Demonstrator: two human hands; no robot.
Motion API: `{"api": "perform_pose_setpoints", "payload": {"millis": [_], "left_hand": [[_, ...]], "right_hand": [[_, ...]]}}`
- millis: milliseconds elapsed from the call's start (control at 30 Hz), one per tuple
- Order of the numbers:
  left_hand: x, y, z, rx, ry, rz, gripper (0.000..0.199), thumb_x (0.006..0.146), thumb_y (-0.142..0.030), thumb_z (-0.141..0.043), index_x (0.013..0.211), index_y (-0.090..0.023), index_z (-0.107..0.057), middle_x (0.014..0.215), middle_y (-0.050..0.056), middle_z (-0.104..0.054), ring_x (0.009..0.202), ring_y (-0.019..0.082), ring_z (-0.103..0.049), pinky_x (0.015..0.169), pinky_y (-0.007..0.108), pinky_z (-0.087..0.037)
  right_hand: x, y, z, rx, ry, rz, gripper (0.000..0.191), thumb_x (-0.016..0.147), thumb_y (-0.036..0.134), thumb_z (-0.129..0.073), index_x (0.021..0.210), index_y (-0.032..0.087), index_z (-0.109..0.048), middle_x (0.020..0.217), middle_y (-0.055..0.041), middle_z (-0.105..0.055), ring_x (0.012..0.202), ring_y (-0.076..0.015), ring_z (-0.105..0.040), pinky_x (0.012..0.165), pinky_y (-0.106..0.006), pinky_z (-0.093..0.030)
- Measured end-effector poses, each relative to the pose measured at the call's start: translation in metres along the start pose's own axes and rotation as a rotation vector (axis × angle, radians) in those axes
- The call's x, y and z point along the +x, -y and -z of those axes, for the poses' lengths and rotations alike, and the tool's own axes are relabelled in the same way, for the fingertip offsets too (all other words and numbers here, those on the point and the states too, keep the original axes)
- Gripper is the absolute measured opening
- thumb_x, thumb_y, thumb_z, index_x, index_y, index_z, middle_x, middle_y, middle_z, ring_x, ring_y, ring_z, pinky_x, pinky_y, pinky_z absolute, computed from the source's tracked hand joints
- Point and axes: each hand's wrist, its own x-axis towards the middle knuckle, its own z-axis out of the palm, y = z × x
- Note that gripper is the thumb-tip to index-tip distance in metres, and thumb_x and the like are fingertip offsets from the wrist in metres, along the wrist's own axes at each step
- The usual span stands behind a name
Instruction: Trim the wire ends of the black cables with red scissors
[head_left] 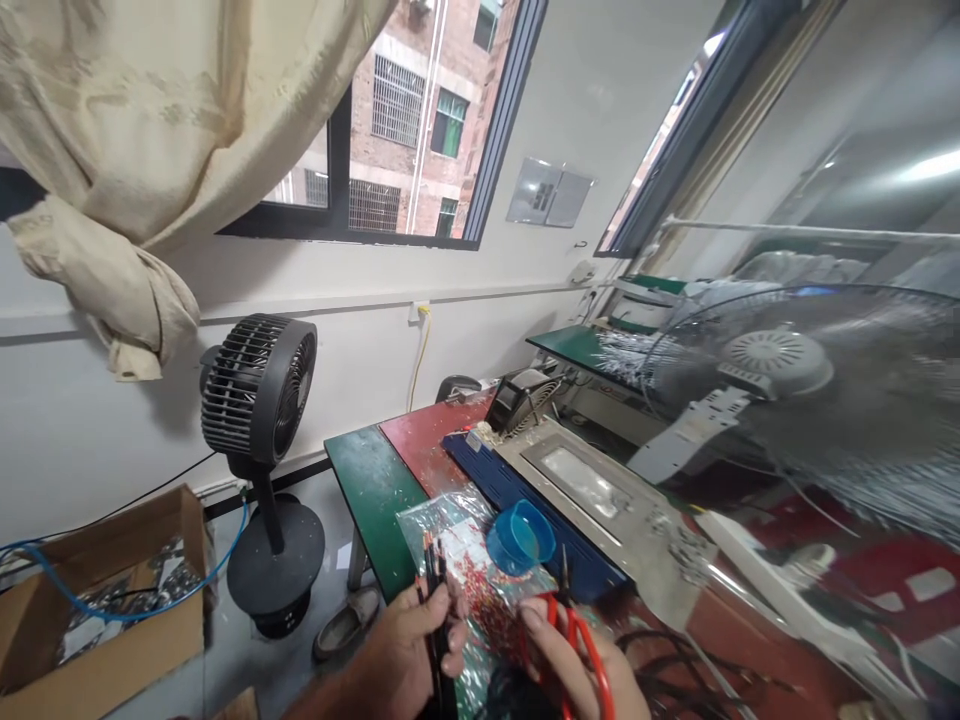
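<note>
My left hand (411,632) is closed around a small bundle of black cables (440,640), whose ends, some orange-tipped, point up past the thumb. In my right hand (574,660) are scissors with red handles (600,668); the dark blades point upward and stand apart from the cables. Beneath both hands lies a clear plastic bag (420,520), with many tiny red and yellowish clippings (480,592) on it. Just beyond them stands a round blue translucent container (520,538). The lower part of the cable bundle runs out of the picture.
More dark cables (675,665) lie on the red surface at right. A beige machine (592,480) and a small black fan (517,400) stand behind. A large fan (772,360) is close on the right. At left are a floor fan (259,395) and a cardboard box (112,680).
</note>
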Motion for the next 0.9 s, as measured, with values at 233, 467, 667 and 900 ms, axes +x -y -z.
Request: {"api": "perform_pose_setpoints", "payload": {"millis": [233, 467, 667, 900], "left_hand": [[-0.006, 0.002, -0.011, 0.196, 0.008, 0.095, 0.038, 0.058, -0.038, -0.076, 0.081, -0.012, -0.059, 0.063, -0.003, -0.045, 0.049, 0.005, -0.039, 0.046, 0.022, -0.017], [-0.007, 0.003, -0.01, 0.3, 0.132, 0.243, 0.041, 0.06, -0.042, -0.074, 0.083, -0.012, -0.06, 0.058, -0.005, -0.043, 0.042, 0.003, -0.032, 0.042, 0.022, -0.012], [-0.008, 0.002, -0.01, 0.425, 0.209, 0.263, 0.04, 0.064, -0.046, -0.071, 0.083, -0.012, -0.062, 0.046, -0.01, -0.032, 0.039, 0.002, -0.022, 0.04, 0.022, -0.01], [-0.011, 0.003, -0.007, 0.502, 0.238, 0.299, 0.034, 0.076, -0.044, -0.06, 0.088, -0.012, -0.066, 0.051, -0.009, -0.028, 0.038, 0.001, -0.019, 0.039, 0.023, -0.009]], "right_hand": [[0.004, -0.006, -0.007, 0.082, -0.051, -0.006, 0.037, 0.06, 0.052, -0.069, 0.067, 0.016, -0.067, 0.057, -0.0002, -0.057, 0.053, -0.0151, -0.047, 0.053, -0.025, -0.037], [0.0, 0.004, -0.011, 0.174, -0.017, -0.038, 0.04, 0.062, 0.052, -0.069, 0.075, 0.013, -0.067, 0.052, 0.0012, -0.054, 0.05, -0.0132, -0.046, 0.052, -0.025, -0.034], [-0.004, 0.012, -0.009, 0.185, -0.058, -0.013, 0.035, 0.06, 0.048, -0.072, 0.066, 0.014, -0.066, 0.05, 0.0028, -0.051, 0.049, -0.0118, -0.044, 0.05, -0.024, -0.033], [-0.002, 0.005, -0.008, 0.163, 0.001, -0.045, 0.036, 0.059, 0.048, -0.073, 0.073, 0.015, -0.07, 0.052, 0.0007, -0.056, 0.049, -0.012, -0.046, 0.051, -0.024, -0.036]]}}
